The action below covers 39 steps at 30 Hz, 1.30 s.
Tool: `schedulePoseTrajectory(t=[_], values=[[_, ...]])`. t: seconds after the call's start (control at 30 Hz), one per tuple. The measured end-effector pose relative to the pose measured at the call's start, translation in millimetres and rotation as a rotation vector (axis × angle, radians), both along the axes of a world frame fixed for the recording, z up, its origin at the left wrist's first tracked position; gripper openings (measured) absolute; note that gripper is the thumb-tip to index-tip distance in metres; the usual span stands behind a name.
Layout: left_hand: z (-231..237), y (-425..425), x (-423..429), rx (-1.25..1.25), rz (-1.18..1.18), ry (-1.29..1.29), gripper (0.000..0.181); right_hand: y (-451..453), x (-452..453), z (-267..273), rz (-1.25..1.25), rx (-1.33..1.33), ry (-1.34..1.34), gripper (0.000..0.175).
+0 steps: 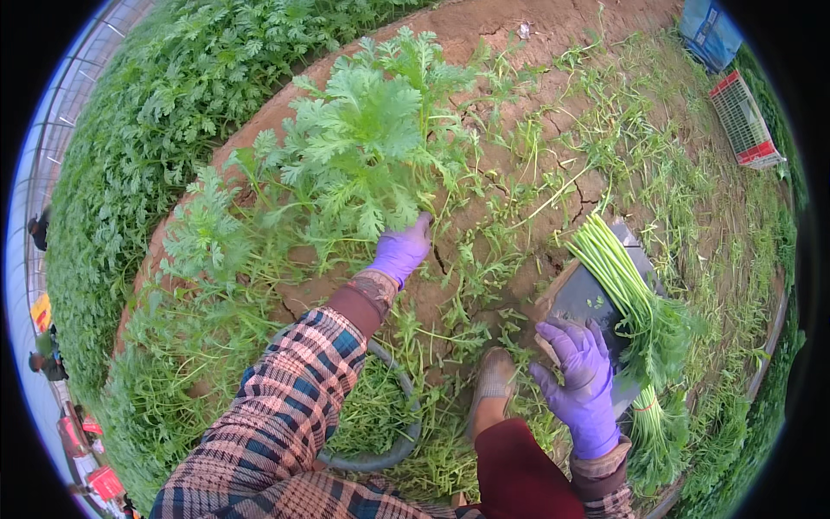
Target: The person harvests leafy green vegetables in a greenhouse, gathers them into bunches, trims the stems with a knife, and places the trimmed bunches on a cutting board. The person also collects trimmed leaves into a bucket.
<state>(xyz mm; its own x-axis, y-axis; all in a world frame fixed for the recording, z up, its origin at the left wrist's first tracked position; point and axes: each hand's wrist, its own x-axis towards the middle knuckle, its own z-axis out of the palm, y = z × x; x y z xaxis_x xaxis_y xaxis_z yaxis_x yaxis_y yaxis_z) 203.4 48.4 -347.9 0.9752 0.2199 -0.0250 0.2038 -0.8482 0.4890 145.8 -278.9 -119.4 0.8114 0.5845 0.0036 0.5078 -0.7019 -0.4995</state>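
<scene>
My left hand [403, 250], in a purple glove, is closed around the base of a clump of leafy greens [369, 136] with lobed leaves, like crown daisy. Leaves hide some of its fingertips. On the right, my right hand [577, 383], gloved alike, has its fingers apart and holds nothing. It hovers by the near edge of a dark-topped low stand [580, 295]. Across that stand lies a loose bunch of cut greens [616, 266], stems pointing away from me. Nearer me is a second bunch [647, 415], tied with a red band.
A round grey rim [389, 459] encircles leaf scraps below my left arm. My shoe [496, 376] rests on cracked soil strewn with trimmings. A red-and-pale crate [746, 120] and a blue bag [710, 36] stand far right. Dense greens [149, 130] grow left; people [48, 363] are beyond.
</scene>
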Motion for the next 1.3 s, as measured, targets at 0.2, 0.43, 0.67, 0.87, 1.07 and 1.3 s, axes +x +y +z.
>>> schedulePoseTrajectory(t=[0.2, 0.43, 0.67, 0.87, 1.07, 1.3], values=[[-33.9, 55.0, -27.7, 0.079, -0.007, -0.373, 0.025, -4.0, 2.5, -3.2, 0.011, 0.034, 0.029, 0.05], [-17.5, 45.9, 21.2, -0.905, 0.612, 0.012, 0.023, -5.8, 1.0, -0.9, 0.016, 0.074, 0.067, 0.048], [4.5, 51.2, 43.8, -0.788, 0.587, 0.338, 0.024, -6.4, 3.7, 6.5, 0.03, 0.025, 0.065, 0.042], [28.9, 53.7, 30.1, -0.824, 0.598, 0.229, 0.031, -1.6, 4.4, 11.6, 0.05, 0.08, 0.039, 0.04], [-9.7, 56.1, 72.9, -0.338, 0.258, 0.362, 0.037, 6.6, 1.6, 13.0, 0.02, 0.127, 0.057, 0.036], [9.4, 52.2, 66.2, -0.261, 0.314, 0.387, 0.038, 13.6, 4.1, 12.5, 0.053, 0.184, 0.049, 0.034]])
